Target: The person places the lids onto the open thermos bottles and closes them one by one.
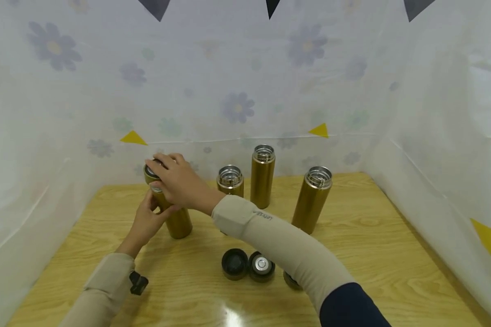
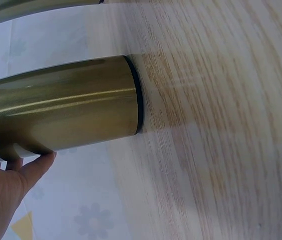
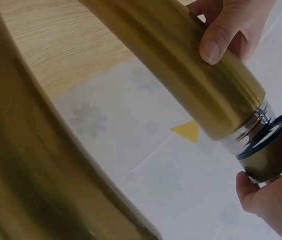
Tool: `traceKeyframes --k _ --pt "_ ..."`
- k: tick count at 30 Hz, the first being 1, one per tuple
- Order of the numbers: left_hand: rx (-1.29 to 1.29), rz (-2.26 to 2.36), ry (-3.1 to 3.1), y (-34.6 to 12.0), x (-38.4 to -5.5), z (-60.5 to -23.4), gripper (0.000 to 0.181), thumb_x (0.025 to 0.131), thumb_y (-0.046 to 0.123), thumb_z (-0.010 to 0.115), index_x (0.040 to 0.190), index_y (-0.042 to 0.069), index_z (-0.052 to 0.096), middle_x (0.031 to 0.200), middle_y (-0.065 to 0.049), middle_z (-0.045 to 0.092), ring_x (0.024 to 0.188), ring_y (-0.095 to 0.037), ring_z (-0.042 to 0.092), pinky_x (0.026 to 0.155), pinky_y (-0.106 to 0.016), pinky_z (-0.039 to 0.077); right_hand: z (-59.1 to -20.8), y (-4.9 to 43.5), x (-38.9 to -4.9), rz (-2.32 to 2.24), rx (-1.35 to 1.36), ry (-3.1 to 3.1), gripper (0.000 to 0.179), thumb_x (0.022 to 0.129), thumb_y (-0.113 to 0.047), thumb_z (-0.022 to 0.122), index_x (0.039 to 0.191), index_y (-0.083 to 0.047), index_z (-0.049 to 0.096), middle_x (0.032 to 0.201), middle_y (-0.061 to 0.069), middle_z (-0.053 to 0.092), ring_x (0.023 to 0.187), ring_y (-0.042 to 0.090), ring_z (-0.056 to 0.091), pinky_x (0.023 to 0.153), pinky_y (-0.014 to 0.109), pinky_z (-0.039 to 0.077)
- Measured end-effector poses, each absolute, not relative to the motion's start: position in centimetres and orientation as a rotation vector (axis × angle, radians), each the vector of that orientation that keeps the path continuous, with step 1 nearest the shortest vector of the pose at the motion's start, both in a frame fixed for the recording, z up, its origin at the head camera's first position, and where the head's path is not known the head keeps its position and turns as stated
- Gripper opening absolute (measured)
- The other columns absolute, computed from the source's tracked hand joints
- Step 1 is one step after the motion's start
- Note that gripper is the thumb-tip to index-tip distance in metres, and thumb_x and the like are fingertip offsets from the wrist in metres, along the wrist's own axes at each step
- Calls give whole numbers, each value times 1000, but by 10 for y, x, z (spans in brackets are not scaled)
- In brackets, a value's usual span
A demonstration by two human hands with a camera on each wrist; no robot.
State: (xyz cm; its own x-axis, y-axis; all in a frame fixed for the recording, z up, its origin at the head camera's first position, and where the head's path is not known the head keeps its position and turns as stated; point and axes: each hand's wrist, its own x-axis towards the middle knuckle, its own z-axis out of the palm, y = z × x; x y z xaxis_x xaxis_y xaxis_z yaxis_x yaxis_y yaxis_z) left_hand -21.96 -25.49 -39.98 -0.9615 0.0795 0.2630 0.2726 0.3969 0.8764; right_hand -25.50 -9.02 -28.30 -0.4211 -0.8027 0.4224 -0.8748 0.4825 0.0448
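Observation:
At the left of the table, my left hand (image 1: 144, 223) grips the body of a gold vacuum flask (image 1: 180, 225), which stands upright with its dark base on the wood in the left wrist view. My right hand (image 1: 182, 185) holds a gold and black lid (image 3: 273, 159) by its sides at the flask's mouth. In the right wrist view the lid sits a little off the flask, and the shiny steel neck (image 3: 250, 131) shows between them. Fingers of the left hand (image 3: 230, 32) wrap the flask's upper body there.
Three more gold flasks without lids stand behind and to the right: one (image 1: 230, 179) beside my right wrist, one (image 1: 262, 186) farther back, one (image 1: 312, 200) beyond my sleeve. Nearer lie an upside-down lid (image 1: 234, 263), another (image 1: 262, 267), and a third (image 1: 290, 281) partly under my forearm.

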Motion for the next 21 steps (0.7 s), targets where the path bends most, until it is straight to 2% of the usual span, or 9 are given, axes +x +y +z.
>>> traceKeyframes --k 3,14,21 --pt "-319 -1619 -2463 -255 -219 -399 80 93 21 65 154 23 15 146 -16 37 131 -40 39 102 -62 38 -283 -92 -255 225 1386 -2352 51 103 -32 45 146 -7 38 147 12 40 131 25 42 116 34 25" --pt "-315 -1611 -2460 -256 -223 -402 76 92 29 66 152 26 20 145 -14 39 131 -37 41 102 -60 39 -285 -95 -259 126 1333 -2406 52 102 -34 47 147 -10 38 148 11 40 132 24 41 114 34 27" --pt "-325 -1566 -2471 -256 -221 -403 80 93 26 65 154 27 14 143 -17 41 128 -40 43 100 -60 41 -288 -96 -259 112 1364 -2442 51 102 -35 46 147 -13 38 148 9 40 134 24 39 115 35 26"
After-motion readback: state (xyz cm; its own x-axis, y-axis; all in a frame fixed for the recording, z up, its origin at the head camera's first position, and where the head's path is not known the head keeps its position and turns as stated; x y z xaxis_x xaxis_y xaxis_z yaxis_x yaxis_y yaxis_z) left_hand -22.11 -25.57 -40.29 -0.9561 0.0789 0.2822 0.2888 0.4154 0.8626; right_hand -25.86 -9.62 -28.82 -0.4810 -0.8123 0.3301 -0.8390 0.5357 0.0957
